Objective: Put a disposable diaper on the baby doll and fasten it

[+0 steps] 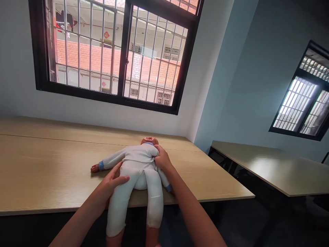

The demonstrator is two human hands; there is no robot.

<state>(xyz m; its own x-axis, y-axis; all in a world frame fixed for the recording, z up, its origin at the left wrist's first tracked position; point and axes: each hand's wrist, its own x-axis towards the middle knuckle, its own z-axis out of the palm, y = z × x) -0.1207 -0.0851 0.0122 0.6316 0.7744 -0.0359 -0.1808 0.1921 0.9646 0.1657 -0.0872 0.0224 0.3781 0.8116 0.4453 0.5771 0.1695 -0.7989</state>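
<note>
A baby doll point(138, 164) in a white suit with blue cuffs lies on its back on a long wooden table point(51, 168), head toward the window and legs hanging over the near edge. My left hand point(113, 180) rests on the doll's left thigh and hip, thumb across the leg, fingers curled round it. My right hand point(161, 158) grips the white cloth at the doll's side near the chest, fingers pinched together. One doll arm stretches out to the left on the table; the other lies under my right forearm.
A barred, dark-framed window point(120, 51) fills the wall behind the table. A second table point(277, 168) stands to the right across a dark gap, under another window point(305, 99). The floor beneath is dark.
</note>
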